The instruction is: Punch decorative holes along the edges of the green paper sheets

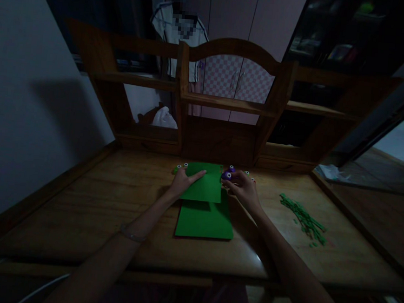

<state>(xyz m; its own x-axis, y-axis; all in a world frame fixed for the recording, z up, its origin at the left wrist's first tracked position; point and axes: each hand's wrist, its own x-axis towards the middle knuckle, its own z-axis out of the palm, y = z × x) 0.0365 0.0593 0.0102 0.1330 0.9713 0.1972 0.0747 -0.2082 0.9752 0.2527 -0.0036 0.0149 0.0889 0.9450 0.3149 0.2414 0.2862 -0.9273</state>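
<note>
My left hand (184, 183) grips the left side of a green sheet (206, 187), its thumb lying on top. The sheet is raised over a stack of green sheets (204, 221) on the desk. Between the fingers of my right hand (243, 187), at the sheet's right edge, is a purple piece with a round eye (226, 176). A second purple piece with an eye (232, 168) shows just behind it. Green pieces with eyes (177, 169) sit by my left hand, and more eyes show behind my right fingers, partly hidden.
A loose pile of thin green strips (303, 218) lies on the right of the wooden desk (113, 210), with small green bits near it. Wooden shelves (226, 104) rise along the back edge. A white wall stands at the left.
</note>
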